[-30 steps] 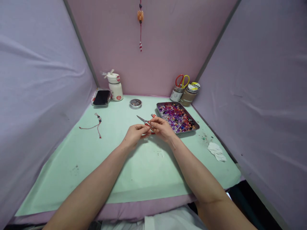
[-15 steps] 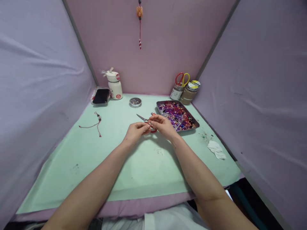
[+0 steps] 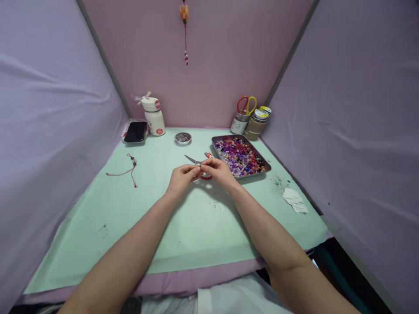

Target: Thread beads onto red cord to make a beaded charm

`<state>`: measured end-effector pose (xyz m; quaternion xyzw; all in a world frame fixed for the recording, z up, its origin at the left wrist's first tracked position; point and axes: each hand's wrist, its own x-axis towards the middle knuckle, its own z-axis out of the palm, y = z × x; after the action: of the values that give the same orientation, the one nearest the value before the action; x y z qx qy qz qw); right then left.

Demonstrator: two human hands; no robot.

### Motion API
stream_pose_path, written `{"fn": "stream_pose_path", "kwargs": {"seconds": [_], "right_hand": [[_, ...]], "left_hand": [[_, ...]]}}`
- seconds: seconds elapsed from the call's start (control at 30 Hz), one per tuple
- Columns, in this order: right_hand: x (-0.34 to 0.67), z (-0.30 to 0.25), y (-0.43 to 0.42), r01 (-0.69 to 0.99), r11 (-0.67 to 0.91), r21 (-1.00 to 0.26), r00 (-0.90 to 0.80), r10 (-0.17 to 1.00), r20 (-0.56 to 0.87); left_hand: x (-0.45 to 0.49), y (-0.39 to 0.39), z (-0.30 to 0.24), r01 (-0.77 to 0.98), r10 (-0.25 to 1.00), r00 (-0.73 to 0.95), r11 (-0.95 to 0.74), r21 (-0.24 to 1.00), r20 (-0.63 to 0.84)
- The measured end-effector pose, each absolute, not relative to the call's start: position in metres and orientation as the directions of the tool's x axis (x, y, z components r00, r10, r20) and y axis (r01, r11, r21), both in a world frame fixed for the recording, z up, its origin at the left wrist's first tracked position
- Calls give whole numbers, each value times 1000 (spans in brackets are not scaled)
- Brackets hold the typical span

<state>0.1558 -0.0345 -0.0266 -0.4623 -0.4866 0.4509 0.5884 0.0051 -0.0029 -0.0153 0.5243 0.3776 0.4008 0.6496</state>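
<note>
My left hand (image 3: 185, 178) and my right hand (image 3: 216, 171) meet at the fingertips over the middle of the table. Both are closed in a pinch; whatever lies between the fingers is too small to make out. Beneath them lie red-handled scissors (image 3: 192, 160), blades pointing away to the left, their handles partly hidden by my hands. Just beyond my right hand shows the end of a red and white lighter-like object (image 3: 208, 155). A metal tray (image 3: 254, 173) of mixed purple, red, clear and orange beads (image 3: 240, 155) stands right beside my right hand.
A beaded red cord (image 3: 133, 163) lies at left. Along the back are a phone (image 3: 135, 132) on a plastic box, a white bottle (image 3: 155, 120), a small round dish (image 3: 183, 138), a tin with scissors (image 3: 240, 123) and a brown jar (image 3: 255, 127). Crumpled tissue (image 3: 294, 200) lies right.
My fingertips have come closer together, the right hand shifting slightly left onto the left one. The whole view has shifted a little; the table objects stay in place.
</note>
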Motion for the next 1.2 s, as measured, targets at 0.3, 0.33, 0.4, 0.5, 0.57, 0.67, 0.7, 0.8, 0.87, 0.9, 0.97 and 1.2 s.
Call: {"fn": "stream_pose_path", "kwargs": {"seconds": [0.3, 0.33, 0.4, 0.5, 0.57, 0.67, 0.7, 0.8, 0.87, 0.9, 0.97, 1.2], "right_hand": [[150, -22, -36, -108, 165, -980, 191, 971, 143], [149, -22, -36, -105, 155, -982, 185, 974, 134], [149, -22, -37, -95, 127, -987, 173, 979, 109], [149, -22, -37, -94, 95, -991, 165, 983, 78], [149, -23, -37, -94, 88, -992, 154, 985, 73], [149, -24, -37, -85, 88, -993, 139, 987, 75], [150, -25, -36, -82, 93, -992, 144, 986, 80], [151, -27, -34, -94, 122, -988, 179, 978, 104], [152, -29, -33, -104, 132, -986, 196, 975, 110], [152, -29, -32, -106, 131, -986, 202, 973, 108], [153, -29, -32, -110, 127, -986, 212, 972, 102], [153, -30, -30, -177, 126, -976, 294, 953, 69]], "left_hand": [[5, 2, -26, -44, 939, 343, 9, 999, 6], [5, 3, -26, -37, 939, 344, 0, 999, 13], [4, 3, -27, -21, 937, 348, -17, 1000, 23], [4, 3, -27, 11, 935, 352, -47, 999, 41], [4, 2, -27, 35, 934, 354, -73, 997, 56], [3, 2, -28, 73, 929, 363, -107, 992, 73], [3, 2, -28, 76, 928, 366, -109, 991, 74], [4, 2, -28, 50, 928, 367, -86, 995, 62], [5, 1, -27, 29, 932, 362, -52, 998, 38], [6, 0, -26, 18, 933, 358, -31, 999, 22], [7, -1, -25, -10, 936, 353, 14, 1000, -9], [8, -2, -21, -89, 929, 362, 110, 990, -70]]}}
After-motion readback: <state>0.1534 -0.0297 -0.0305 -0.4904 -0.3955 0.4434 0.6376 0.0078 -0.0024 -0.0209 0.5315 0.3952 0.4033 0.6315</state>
